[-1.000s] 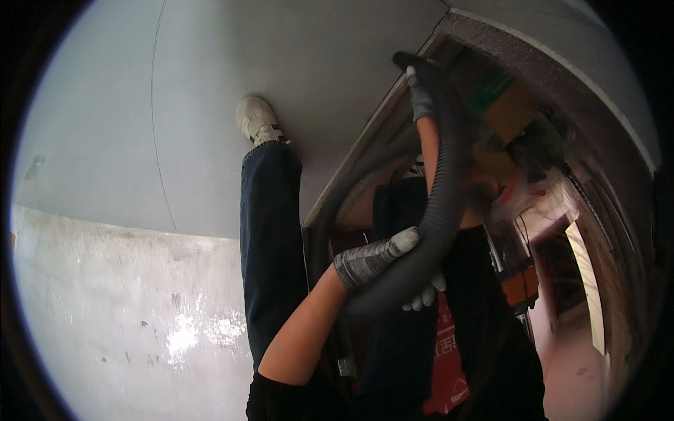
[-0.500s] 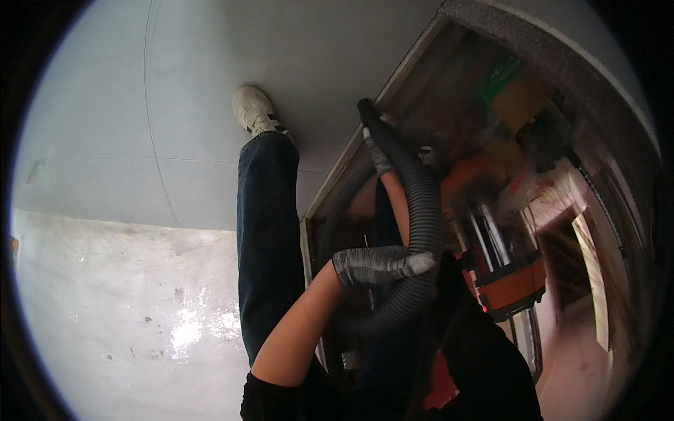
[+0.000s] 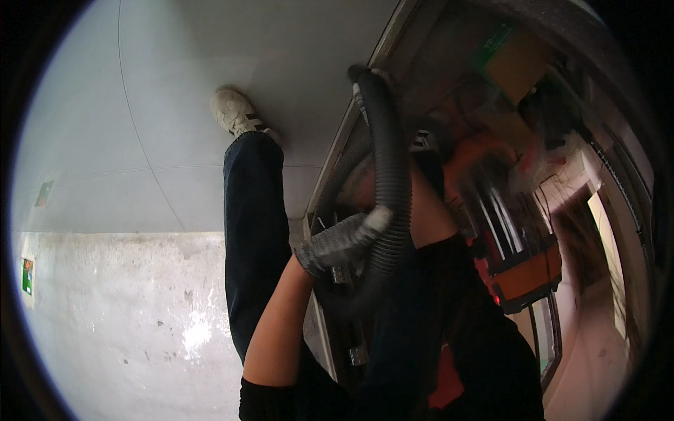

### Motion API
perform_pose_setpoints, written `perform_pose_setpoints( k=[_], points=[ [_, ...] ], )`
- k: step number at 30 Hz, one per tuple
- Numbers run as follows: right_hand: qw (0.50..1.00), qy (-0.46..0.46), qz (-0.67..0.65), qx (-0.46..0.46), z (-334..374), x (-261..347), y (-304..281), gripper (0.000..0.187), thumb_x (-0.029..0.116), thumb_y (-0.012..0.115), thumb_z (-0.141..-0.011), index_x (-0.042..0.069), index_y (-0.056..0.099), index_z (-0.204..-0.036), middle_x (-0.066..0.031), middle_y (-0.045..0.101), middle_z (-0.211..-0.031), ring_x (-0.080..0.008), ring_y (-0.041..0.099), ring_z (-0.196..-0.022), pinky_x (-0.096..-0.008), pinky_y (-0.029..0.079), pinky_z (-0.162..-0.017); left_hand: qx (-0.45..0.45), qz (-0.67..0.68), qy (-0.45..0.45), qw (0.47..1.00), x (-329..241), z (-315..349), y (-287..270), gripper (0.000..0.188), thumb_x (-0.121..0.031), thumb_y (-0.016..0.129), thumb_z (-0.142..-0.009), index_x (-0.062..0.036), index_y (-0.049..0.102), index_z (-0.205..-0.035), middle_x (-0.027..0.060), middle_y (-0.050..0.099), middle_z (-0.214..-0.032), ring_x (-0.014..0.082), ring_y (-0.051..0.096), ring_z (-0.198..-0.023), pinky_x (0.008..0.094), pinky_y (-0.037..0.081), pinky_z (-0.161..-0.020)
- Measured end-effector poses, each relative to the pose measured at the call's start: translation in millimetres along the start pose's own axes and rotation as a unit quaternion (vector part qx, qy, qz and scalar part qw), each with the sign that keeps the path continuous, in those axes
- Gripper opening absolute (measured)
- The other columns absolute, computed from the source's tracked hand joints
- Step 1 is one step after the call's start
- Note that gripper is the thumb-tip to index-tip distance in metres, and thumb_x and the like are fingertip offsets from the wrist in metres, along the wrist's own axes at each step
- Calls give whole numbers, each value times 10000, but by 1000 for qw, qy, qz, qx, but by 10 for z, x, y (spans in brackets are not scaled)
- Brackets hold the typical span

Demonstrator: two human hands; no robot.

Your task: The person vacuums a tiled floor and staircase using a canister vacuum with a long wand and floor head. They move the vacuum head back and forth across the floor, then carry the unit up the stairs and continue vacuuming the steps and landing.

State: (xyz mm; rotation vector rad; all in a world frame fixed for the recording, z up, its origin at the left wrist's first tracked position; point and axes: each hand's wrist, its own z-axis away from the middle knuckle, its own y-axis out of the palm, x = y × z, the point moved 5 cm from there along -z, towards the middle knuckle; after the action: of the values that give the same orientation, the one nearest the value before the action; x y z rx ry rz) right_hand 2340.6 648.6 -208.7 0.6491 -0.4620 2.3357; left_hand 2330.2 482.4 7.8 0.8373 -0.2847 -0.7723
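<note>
A black corrugated hose (image 3: 391, 161) curves down between my hands, its far end close to a pale ledge. My left hand (image 3: 340, 242), in a grey knitted glove with pale fingertips, is closed around the lower bend of the hose and slightly smeared by motion. Up at the far end, my right hand (image 3: 361, 99) wears a similar glove and grips the hose. Most of that hand is hidden behind the hose, with only bits of glove showing on either side. A second stretch of the hose loops behind my left hand.
An orange and black machine (image 3: 526, 274) with a shiny cylinder stands at the right. Beyond it sits a yellow-brown box (image 3: 519, 70) with a green part. The pale ledge (image 3: 340, 140) runs diagonally beside the hose. My white shoe (image 3: 233, 111) rests on the grey floor (image 3: 189, 84).
The hose's far end and my right hand have moved farther away along the ledge. My left hand has shifted left and slightly up with the lower bend. The whole view has also turned slightly.
</note>
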Motion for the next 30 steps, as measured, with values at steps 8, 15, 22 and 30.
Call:
perform_pose_setpoints(
  k=[8,15,22,30],
  points=[
    [1000,-2,10,-3,-61,109,-162,312,149,514,-928,11,571,-1201,-69,561,-1191,-169,529,-1092,-283,418,-974,-285,225,34,931,22,-120,-302,509,-492,473,-958,-12,585,-1086,76,618,-914,144,571,-814,273,478,-707],
    [999,20,24,-19,367,-153,106,317,142,493,-940,5,557,-1218,-74,547,-1224,-176,518,-1121,-289,412,-991,-352,278,93,889,-239,-72,-401,431,-427,496,-982,-14,587,-1061,41,618,-883,124,573,-754,268,485,-673],
    [986,-108,122,-28,-703,983,-147,321,135,471,-952,0,542,-1234,-80,532,-1257,-184,508,-1151,-294,406,-1008,-261,309,92,910,-576,146,-285,494,-455,536,-954,-9,586,-1161,67,646,-944,132,618,-816,267,516,-743],
    [968,-144,205,-1,-1108,1419,-243,327,127,447,-965,-7,525,-1253,-86,516,-1294,-193,495,-1184,-301,399,-1028,-96,39,200,974,-849,156,34,508,-515,516,-939,-48,618,-1111,66,661,-914,145,637,-834,298,520,-797]
  ],
)
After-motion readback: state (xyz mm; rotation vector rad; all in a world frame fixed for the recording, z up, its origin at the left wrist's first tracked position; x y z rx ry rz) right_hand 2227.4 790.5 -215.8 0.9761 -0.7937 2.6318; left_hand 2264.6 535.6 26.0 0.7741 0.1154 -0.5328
